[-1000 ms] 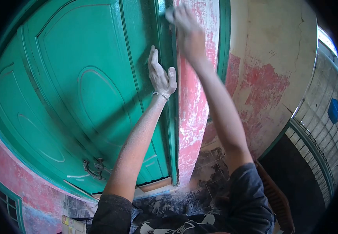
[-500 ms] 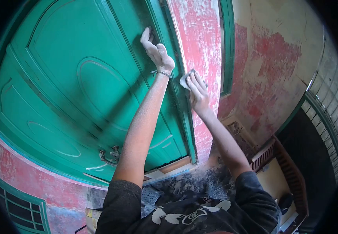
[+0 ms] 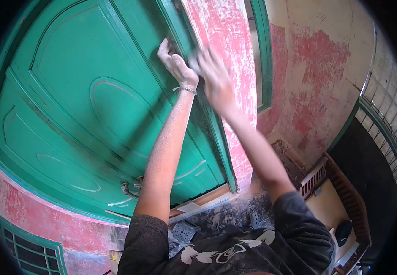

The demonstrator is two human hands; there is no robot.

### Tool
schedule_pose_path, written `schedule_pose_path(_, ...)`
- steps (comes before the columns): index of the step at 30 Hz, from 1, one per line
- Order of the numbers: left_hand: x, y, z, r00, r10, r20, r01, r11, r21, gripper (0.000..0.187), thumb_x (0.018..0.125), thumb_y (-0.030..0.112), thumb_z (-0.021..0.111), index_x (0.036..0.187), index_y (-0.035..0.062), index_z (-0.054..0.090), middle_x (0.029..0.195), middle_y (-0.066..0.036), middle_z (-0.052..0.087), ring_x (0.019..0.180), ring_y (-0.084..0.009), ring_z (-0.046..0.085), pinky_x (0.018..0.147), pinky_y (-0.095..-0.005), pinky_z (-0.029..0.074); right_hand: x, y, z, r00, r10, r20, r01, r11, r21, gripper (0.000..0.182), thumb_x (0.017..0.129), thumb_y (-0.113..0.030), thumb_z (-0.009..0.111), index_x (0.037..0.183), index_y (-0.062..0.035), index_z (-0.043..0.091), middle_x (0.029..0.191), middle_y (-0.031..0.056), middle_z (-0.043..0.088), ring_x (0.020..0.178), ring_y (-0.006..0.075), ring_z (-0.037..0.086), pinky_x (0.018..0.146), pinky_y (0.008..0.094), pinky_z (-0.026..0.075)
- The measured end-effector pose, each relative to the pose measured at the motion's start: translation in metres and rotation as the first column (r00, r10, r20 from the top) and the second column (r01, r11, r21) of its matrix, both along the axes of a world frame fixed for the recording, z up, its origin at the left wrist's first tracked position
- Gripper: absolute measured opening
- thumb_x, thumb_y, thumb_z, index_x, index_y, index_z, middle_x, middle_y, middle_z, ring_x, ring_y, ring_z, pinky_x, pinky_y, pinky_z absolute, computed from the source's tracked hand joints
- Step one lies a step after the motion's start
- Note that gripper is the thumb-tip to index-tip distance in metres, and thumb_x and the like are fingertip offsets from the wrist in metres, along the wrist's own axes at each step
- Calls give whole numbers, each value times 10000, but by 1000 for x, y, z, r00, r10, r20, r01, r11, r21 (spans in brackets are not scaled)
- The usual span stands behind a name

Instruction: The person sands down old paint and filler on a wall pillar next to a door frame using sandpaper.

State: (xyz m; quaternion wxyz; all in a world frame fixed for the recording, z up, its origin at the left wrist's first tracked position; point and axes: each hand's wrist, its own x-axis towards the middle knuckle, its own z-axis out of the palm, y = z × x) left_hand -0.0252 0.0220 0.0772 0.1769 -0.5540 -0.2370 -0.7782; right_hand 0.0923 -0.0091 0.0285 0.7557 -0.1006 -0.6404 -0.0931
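Observation:
My left hand (image 3: pixel 180 68), pale with dust, is raised at the edge of the green panelled door (image 3: pixel 75 50) with its fingers apart and nothing in them. A thin bracelet circles that wrist. Just to its right, my right hand (image 3: pixel 216 80) is shut on a grey folded piece of sandpaper (image 3: pixel 195 63), pressed along the green door frame (image 3: pixel 220 142). Motion blurs the right fingers and the sandpaper. Dark scuffed patches and dust show on the frame and door.
A worn pink and white wall (image 3: pixel 235 41) adjoins the frame. Door handles (image 3: pixel 130 187) sit low on the door. A grey clog (image 3: pixel 184 232) is on the dusty floor below. At the lower right stands a brown wooden bench (image 3: pixel 352 206) with a black object (image 3: pixel 343 231) on it.
My right hand has moved the sandpaper up and left along the frame, closer to my left hand. The left hand keeps its place at the door edge; the view has shifted slightly.

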Motion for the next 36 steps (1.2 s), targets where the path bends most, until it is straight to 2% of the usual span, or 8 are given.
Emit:
schedule_pose_path(3,1,-8,1,992,127,16,-127,992,-15,841,1069,688,300,1425,-58,456,1324,-217,493,1136,-300,501,1039,-453,402,5,-2,-146,994,-34,104,51,986,-161,392,899,80,622,1276,38,724,1414,213,669,1394,400,583,1168,506,465)
schedule_pose_path(5,-1,-8,1,984,175,-2,-175,984,-14,808,1073,674,308,1413,-40,471,1341,-219,507,1077,-266,522,952,-425,448,5,-1,-152,991,-52,121,72,983,-167,395,899,85,627,1279,36,724,1406,208,676,1394,393,585,1162,501,473)
schedule_pose_path(11,-1,-1,-1,998,44,55,-42,999,-34,809,1081,656,296,1401,-69,462,1263,-213,476,1152,-318,479,1063,-480,375,8,18,69,998,-12,-61,17,997,71,362,946,35,632,1302,25,695,1382,188,689,1385,391,583,1131,477,500)
schedule_pose_path(14,-2,-1,-3,998,32,52,-29,999,-43,802,1089,649,290,1395,-72,462,1259,-217,477,1167,-330,479,1077,-487,370,3,22,98,994,-80,-76,86,993,83,365,947,18,635,1307,19,695,1403,180,678,1396,384,571,1129,467,496)
schedule_pose_path(20,-2,-3,0,994,100,40,-99,994,-36,795,1097,645,269,1352,-80,472,1231,-227,481,1148,-340,472,1090,-510,340,9,-1,-94,991,-111,70,121,981,-155,405,907,72,631,1301,21,711,1414,192,672,1410,374,571,1129,479,487)
schedule_pose_path(23,1,-4,1,993,109,42,-107,994,-33,790,1099,641,268,1348,-80,474,1222,-227,482,1139,-338,472,1085,-508,344,12,4,-114,990,-99,97,114,981,-159,384,931,66,638,1307,30,712,1429,203,661,1424,384,557,1158,495,465)
schedule_pose_path(30,1,-4,0,991,126,39,-125,992,-22,799,1090,670,295,1342,-63,490,1229,-224,493,1139,-334,483,1057,-502,382,1,9,86,995,-82,-63,83,996,24,442,906,35,608,1345,26,658,1445,190,643,1426,383,539,1153,486,457)
schedule_pose_path(36,0,-1,3,988,155,8,-155,988,-20,806,1096,649,277,1345,-85,498,1197,-225,505,1110,-348,488,1056,-515,371,14,0,-85,985,-104,139,118,988,-101,456,910,6,600,1364,21,649,1474,193,620,1447,376,523,1206,501,415)
